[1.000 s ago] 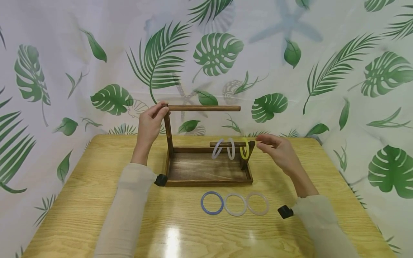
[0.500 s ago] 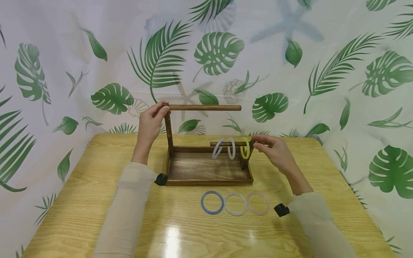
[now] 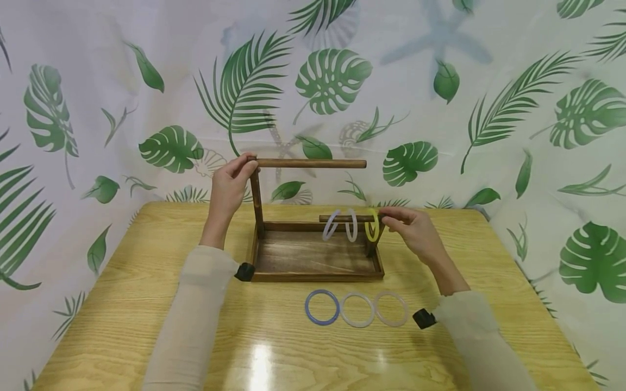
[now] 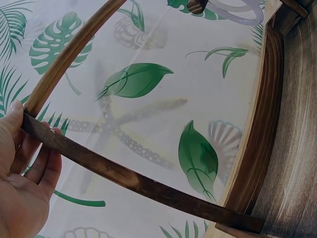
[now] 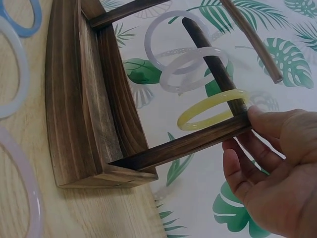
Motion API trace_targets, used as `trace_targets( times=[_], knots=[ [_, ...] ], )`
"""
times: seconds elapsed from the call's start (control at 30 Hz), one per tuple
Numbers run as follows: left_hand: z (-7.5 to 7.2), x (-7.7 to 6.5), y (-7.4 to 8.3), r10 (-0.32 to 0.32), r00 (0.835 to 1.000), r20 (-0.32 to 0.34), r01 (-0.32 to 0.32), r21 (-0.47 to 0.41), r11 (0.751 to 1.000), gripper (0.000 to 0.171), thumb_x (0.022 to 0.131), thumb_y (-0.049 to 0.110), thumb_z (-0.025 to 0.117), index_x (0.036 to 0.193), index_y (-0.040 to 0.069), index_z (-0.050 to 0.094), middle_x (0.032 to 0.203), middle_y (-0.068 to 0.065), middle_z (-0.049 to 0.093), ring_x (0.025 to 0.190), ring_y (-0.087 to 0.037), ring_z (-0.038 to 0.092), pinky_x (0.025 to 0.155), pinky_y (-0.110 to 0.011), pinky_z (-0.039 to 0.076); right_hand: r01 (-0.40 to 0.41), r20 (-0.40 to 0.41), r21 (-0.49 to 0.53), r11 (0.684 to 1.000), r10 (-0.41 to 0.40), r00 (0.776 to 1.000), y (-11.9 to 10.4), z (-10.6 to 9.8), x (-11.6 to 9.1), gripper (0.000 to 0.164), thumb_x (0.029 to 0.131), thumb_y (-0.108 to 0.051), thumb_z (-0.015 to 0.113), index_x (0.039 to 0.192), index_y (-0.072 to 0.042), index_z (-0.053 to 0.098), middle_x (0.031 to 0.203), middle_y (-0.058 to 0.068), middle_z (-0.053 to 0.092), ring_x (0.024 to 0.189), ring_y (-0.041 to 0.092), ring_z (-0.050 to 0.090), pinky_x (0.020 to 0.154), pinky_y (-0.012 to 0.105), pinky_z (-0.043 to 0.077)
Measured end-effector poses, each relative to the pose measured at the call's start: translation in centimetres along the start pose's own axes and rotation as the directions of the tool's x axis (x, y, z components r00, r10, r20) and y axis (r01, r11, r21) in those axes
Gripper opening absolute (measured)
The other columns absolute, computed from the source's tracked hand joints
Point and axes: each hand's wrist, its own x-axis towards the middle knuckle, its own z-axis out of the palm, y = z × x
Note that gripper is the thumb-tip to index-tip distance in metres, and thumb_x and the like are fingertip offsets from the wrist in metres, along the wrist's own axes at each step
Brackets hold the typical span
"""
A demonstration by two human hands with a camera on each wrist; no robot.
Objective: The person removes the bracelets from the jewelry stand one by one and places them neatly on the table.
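Observation:
A dark wooden jewellery stand has a tray base (image 3: 313,255), a tall post (image 4: 124,176) at left and a short post (image 5: 193,145) at right. My left hand (image 3: 226,184) pinches the top of the tall post, where the upper bar (image 3: 313,163) begins. At the short post's top, my right hand (image 3: 418,233) grips with thumb and fingertips, beside the lower bar (image 5: 223,74). On that bar hang a yellow bangle (image 5: 213,102), nearest the right hand, and two pale lilac bangles, one in the middle (image 3: 354,231) and one further left (image 3: 326,233).
In front of the stand, a blue bangle (image 3: 307,308), a whitish bangle (image 3: 357,325) and a pale pink bangle (image 3: 405,309) lie in a row on the wooden table (image 3: 146,304). A leaf-printed backdrop (image 3: 342,32) rises behind the table.
My right hand has moved left from beside the short post to its top and taken hold there. The left hand keeps its place on the tall post.

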Motion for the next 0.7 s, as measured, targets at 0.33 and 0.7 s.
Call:
trace_targets(
  times=[0.33, 0.7],
  knots=[
    [0.0, -0.3, 0.1, 0.016, 1.0, -0.016, -0.016, 0.011, 1.0, 0.04, 0.104, 0.027, 0.066, 0.134, 0.0, 0.068, 0.121, -0.019, 0.073, 0.111, -0.022, 0.07, 0.101, -0.03, 0.052, 0.018, -0.031, 0.027, 0.999, -0.017, 0.999, 0.6, 0.4, -0.1, 0.038, 0.105, -0.025, 0.064, 0.134, 0.0, 0.068, 0.131, 0.023, 0.066, 0.092, 0.013, 0.067, 0.079, 0.023, 0.054],
    [0.9, -0.4, 0.2, 0.021, 0.997, -0.07, -0.022, -0.019, 1.0, 0.036, 0.106, 0.015, 0.062, 0.135, -0.006, 0.065, 0.126, -0.024, 0.069, 0.115, -0.032, 0.068, 0.103, -0.03, 0.051, 0.014, -0.023, 0.042, 0.999, -0.013, 1.0, 0.4, 0.2, 0.0, 0.037, 0.105, -0.023, 0.065, 0.133, 0.0, 0.069, 0.131, 0.023, 0.066, 0.09, 0.01, 0.067, 0.08, 0.022, 0.055]
  ],
)
